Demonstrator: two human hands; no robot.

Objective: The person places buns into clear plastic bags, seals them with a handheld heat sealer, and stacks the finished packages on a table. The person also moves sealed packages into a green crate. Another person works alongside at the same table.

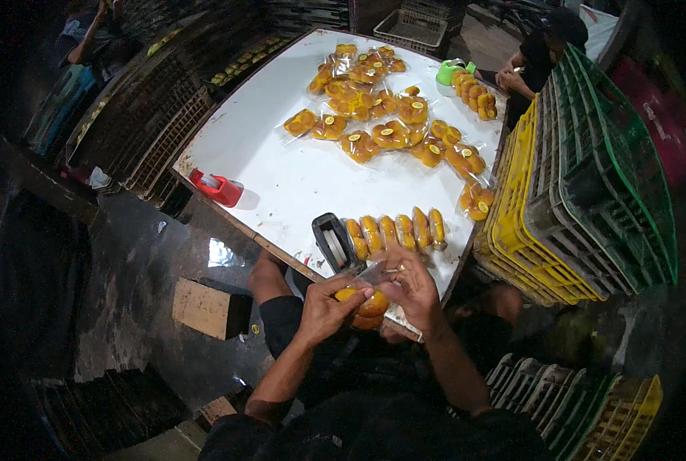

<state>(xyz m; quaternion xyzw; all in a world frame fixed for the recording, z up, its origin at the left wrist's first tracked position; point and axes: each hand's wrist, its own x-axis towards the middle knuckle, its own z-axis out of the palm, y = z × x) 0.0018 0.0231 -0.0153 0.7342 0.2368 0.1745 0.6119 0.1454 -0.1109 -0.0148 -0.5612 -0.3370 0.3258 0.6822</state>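
At the near table edge, my left hand point(330, 308) grips a bun in a clear plastic bag point(370, 308), its thumb across the bag's neck. My right hand point(413, 285) is at the bag's upper end, fingers bent around the loose plastic. Just beyond my hands stands a black tape dispenser point(332, 243). Beside it, a row of bagged buns point(403, 229) stands on edge. Farther off, many bagged buns with round yellow stickers point(361, 145) lie spread and partly heaped on the white table point(273, 184).
A red tape dispenser point(219, 187) sits at the left table edge, a green one point(449, 72) at the far right beside more buns point(474, 95). Stacked plastic crates point(567, 190) stand close at the right. Another person point(536, 60) sits beyond. A box point(201, 308) is on the floor.
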